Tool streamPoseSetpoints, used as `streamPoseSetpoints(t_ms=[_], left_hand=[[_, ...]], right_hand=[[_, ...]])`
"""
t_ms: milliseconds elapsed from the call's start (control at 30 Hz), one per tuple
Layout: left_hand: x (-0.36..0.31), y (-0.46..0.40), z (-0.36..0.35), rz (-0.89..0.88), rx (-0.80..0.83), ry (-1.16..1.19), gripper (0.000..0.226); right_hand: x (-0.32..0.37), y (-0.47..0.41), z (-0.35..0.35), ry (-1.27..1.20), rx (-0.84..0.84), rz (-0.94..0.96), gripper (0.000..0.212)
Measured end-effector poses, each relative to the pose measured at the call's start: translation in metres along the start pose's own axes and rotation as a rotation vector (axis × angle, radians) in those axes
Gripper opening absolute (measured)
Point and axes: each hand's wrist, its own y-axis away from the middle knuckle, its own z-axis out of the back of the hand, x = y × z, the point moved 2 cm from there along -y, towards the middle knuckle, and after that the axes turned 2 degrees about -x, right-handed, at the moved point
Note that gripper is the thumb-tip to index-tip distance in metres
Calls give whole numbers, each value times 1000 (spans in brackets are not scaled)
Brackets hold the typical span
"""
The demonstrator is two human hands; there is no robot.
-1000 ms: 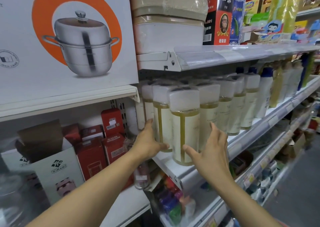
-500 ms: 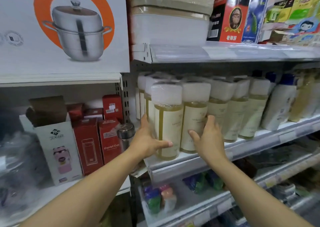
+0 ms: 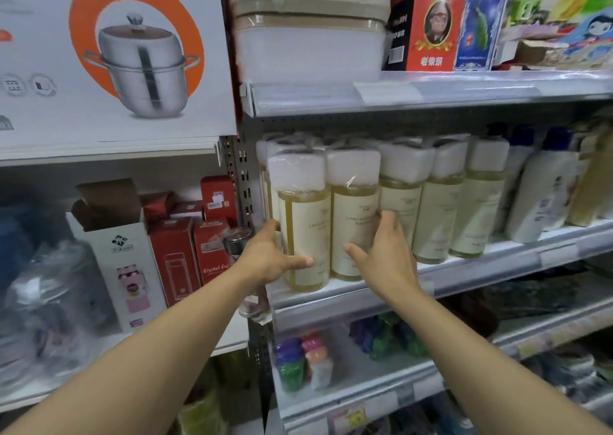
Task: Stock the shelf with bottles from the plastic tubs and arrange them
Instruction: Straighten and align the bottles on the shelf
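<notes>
Rows of clear bottles with yellowish liquid, cream labels and white caps stand on the white shelf [image 3: 481,273]. My left hand [image 3: 268,257] wraps the lower part of the front-left bottle [image 3: 306,232], thumb across its label. My right hand [image 3: 386,257] grips the bottle beside it [image 3: 353,222], fingers behind it and thumb in front. Both bottles stand upright at the shelf's front edge, touching each other. More of the same bottles [image 3: 441,209] continue to the right.
White bottles with blue caps [image 3: 544,196] fill the shelf's right end. Left bay holds red boxes [image 3: 175,255], a white box [image 3: 126,265] and a steamer-pot box [image 3: 116,53] above. Plastic containers [image 3: 308,36] sit on the upper shelf; small colourful bottles [image 3: 298,365] below.
The two front bottles have slid back from the shelf's front edge into line with the row. Both hands stayed on them, and the view has swung to face the shelf.
</notes>
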Motion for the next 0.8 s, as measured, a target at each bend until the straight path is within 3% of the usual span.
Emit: streamPoseSetpoints(t_ms=[167, 300, 533, 667, 800], left_hand=[[-4, 6, -2, -26, -89, 10, 86], [-8, 10, -6, -46, -156, -22, 88], [-10, 7, -6, -25, -167, -79, 67], [-14, 10, -1, -16, -106, -71, 70], [-15, 17, -5, 8, -146, -53, 75]], right_hand=[[-14, 16, 14, 75, 18, -42, 84], [-9, 20, 18, 61, 19, -35, 81], [-2, 14, 15, 26, 20, 47, 77], [-3, 10, 15, -28, 52, 83, 76], [-5, 7, 16, -56, 82, 115, 77]])
